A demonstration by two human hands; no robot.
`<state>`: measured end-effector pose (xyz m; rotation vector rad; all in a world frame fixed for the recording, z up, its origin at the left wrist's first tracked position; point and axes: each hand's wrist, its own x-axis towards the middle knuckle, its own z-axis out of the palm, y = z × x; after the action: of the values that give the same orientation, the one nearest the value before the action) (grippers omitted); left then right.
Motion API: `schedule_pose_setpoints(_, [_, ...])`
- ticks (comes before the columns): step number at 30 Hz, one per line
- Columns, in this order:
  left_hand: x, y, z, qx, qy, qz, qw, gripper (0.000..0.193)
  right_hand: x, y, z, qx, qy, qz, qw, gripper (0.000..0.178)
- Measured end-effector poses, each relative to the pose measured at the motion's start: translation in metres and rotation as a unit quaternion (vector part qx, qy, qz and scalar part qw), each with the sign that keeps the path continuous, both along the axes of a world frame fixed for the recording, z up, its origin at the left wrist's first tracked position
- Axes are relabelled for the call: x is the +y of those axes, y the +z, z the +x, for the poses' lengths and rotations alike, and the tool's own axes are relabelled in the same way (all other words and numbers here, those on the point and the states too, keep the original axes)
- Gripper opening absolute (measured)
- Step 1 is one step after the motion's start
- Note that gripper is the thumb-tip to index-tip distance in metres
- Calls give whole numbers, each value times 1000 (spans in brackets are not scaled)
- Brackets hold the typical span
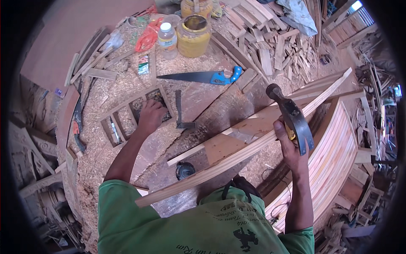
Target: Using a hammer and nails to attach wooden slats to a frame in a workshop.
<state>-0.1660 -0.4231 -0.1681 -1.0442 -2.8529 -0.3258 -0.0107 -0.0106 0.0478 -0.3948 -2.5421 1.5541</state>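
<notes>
My right hand (289,149) is closed round the handle of a claw hammer (292,112), raised above the wooden frame with its dark metal head upward. My left hand (152,114) dips into a compartment of a divided wooden box (122,103), which holds small dark pieces that look like nails. Its fingers are bent together, and their tips are hidden among the pieces. A long, slightly curved wooden frame (237,155) of pale strips and a panel crosses the bench in front of me. A dark try square (179,111) lies just right of the box.
Beyond the box lies a blue-handled handsaw (220,77). Behind it stand a yellow-stained jar (193,39) and a plastic bottle (167,42). A tape measure (185,170) sits near the frame. Curved slatted woodwork (325,156) is at right; scrap wood (279,51) is piled at the back.
</notes>
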Motion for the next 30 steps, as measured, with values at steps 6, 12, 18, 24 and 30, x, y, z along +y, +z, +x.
schedule_pose_setpoints(6, [-3,1,-7,-4,-44,-82,996,21,0,1,-5,7,2,24,1000,37])
schedule_pose_setpoints(12, [-1,-1,-15,6,6,-119,993,18,-5,2,-9,-15,-23,30,999,39])
schedule_pose_setpoints(18, [-3,9,-17,-137,157,89,974,12,1,-5,-14,8,3,38,999,32])
schedule_pose_setpoints(24, [-27,-12,-21,-363,274,334,825,15,-4,-7,-18,5,-11,-33,999,27])
schedule_pose_setpoints(30, [-18,11,-14,-416,340,385,750,27,5,-10,-21,15,9,28,999,29])
